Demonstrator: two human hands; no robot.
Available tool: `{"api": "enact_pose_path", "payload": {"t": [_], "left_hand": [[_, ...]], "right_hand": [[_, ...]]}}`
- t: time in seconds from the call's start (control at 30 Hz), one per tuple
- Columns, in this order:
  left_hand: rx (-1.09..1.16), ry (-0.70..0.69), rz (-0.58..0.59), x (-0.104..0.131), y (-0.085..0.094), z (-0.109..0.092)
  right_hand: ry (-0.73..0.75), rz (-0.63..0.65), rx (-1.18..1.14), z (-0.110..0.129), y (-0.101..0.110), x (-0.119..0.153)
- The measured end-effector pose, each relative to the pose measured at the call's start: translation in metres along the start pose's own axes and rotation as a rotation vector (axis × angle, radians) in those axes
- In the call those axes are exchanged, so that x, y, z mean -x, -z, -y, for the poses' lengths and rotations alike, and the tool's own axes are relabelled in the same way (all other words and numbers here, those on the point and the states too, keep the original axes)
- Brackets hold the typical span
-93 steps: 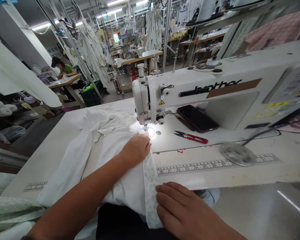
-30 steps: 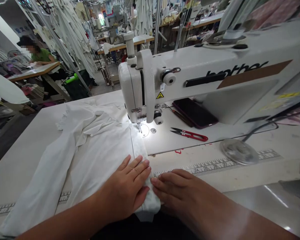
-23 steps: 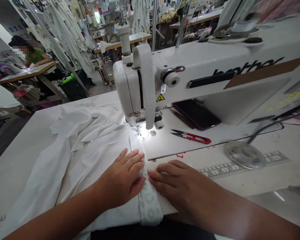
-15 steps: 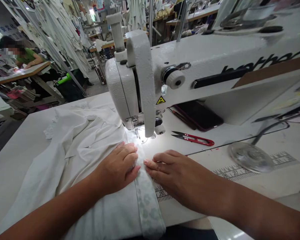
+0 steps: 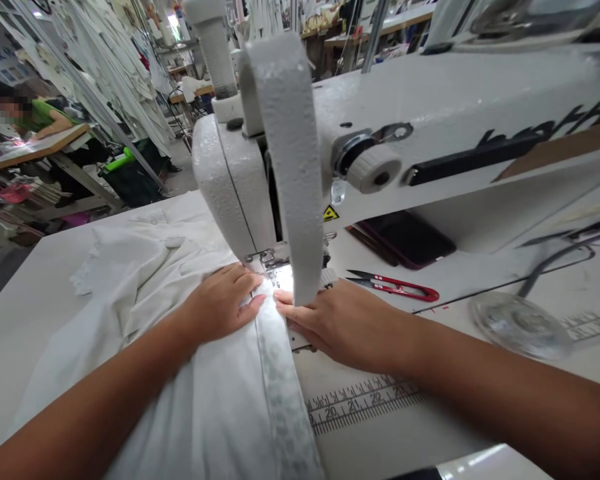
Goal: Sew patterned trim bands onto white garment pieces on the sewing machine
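Pale white cloth [image 5: 220, 407] lies over the left of the sewing table, with a faintly green-patterned strip [image 5: 285, 393] along its right edge. My left hand [image 5: 225, 303] rests flat on the cloth, its fingers stretched out and its thumb beside the strip. At the strip's right edge, the outstretched fingertips of my right hand [image 5: 345, 327] touch the fabric, partly behind the guard arm of the white sewing machine [image 5: 240, 180]. Just ahead of both hands is the lit needle area [image 5: 276, 277], where the cloth's edge runs in.
Red-handled thread snips [image 5: 410, 289] and a dark phone [image 5: 407, 239] lie under the machine arm. Right of my forearm is a clear round disc [image 5: 520, 323]. A printed ruler [image 5: 353, 405] marks the table. Another person in green [image 5: 50, 120] sits at a table far left.
Both hands have moved forward, closer to the needle, and the cloth's patterned edge has gone with them. The view has come nearer to the machine.
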State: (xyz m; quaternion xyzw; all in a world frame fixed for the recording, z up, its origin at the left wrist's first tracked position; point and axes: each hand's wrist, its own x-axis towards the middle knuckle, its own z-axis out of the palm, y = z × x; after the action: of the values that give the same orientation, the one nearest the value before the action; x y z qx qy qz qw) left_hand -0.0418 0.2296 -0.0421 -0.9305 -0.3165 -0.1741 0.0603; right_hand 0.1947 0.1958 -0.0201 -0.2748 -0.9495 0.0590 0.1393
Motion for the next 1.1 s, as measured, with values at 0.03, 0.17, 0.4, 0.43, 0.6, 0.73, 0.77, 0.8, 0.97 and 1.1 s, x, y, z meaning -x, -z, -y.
{"api": "enact_pose_path", "payload": {"t": [0.03,0.17,0.4,0.43,0.6,0.73,0.77,0.8,0.97,1.1], "left_hand": [[-0.009,-0.001,0.001,-0.001,-0.001,0.002],[0.004,-0.015,-0.005,-0.003,-0.002,0.005],[0.145,0.041,0.051,0.032,0.032,-0.062],[0.177,0.051,0.083,0.042,0.037,-0.078],[0.21,0.034,0.118,0.077,0.048,-0.132],[0.158,0.082,0.076,0.088,0.049,-0.148],[0.154,0.081,0.072,0.091,0.049,-0.154],[0.156,0.073,0.063,0.095,0.05,-0.161],[0.175,-0.018,-0.099,0.118,0.047,-0.204],[0.172,-0.055,-0.21,0.127,0.051,-0.225]], "right_hand": [[-0.011,-0.004,-0.013,0.0,-0.001,-0.001],[-0.03,0.009,-0.047,-0.001,-0.004,-0.004],[-0.136,-0.115,-0.195,0.047,-0.006,0.046],[-0.178,-0.122,-0.274,0.062,-0.011,0.062],[-0.433,-0.173,-0.545,0.132,-0.058,0.116],[-0.65,-0.182,-0.661,0.16,-0.088,0.115],[-0.656,-0.178,-0.7,0.165,-0.089,0.115],[-0.665,-0.178,-0.748,0.169,-0.089,0.115],[-0.779,-0.186,-1.17,0.19,-0.06,0.123],[-0.776,-0.143,-1.48,0.204,-0.036,0.126]]}}
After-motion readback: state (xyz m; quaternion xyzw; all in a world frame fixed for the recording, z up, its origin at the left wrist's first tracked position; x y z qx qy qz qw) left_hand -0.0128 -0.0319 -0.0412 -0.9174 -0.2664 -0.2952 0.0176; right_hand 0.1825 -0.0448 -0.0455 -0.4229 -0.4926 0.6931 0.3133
